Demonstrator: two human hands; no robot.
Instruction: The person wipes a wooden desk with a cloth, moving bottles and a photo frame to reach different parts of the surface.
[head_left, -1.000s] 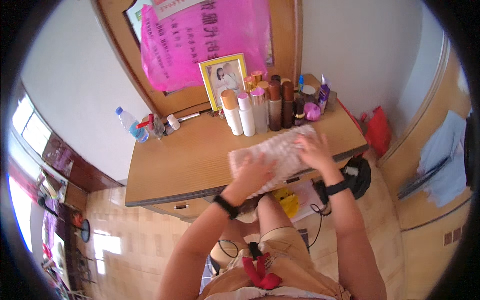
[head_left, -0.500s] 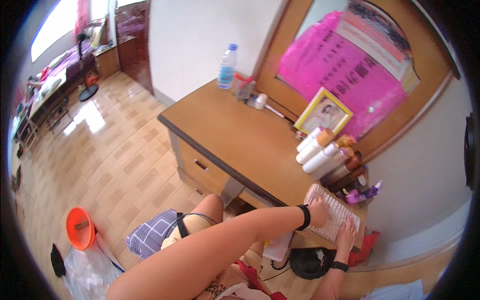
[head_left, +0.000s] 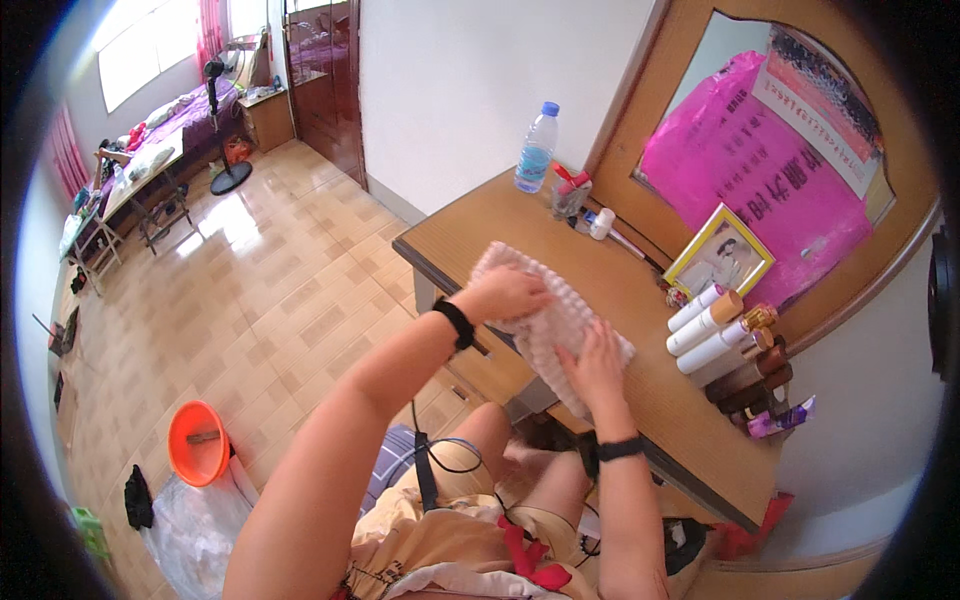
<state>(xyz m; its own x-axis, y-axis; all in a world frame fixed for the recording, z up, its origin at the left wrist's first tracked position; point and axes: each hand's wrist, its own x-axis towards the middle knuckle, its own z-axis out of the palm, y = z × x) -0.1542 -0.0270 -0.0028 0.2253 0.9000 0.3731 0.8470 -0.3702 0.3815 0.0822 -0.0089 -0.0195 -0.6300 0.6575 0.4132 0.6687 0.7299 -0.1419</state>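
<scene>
A pale pink, ribbed towel (head_left: 548, 350) lies folded over the front part of the wooden desk (head_left: 660, 410), and part of it hangs past the front edge. My left hand (head_left: 505, 292), with a black band on its wrist, is on the towel's far left part, its fingers curled into the fabric. On the towel's right part my right hand (head_left: 598, 368) lies flat with fingers stretched and the thumb apart. This wrist wears a black band too.
Bottles and tubes (head_left: 715, 330) cluster at the desk's right, near a yellow picture frame (head_left: 720, 258). At the back left stand a water bottle (head_left: 538, 150) and a small glass holder (head_left: 570, 195). An orange bucket (head_left: 198, 445) sits on the floor, left.
Both hands have moved left along the desk with the towel, from its right end beside the bottles. The view has shifted too.
</scene>
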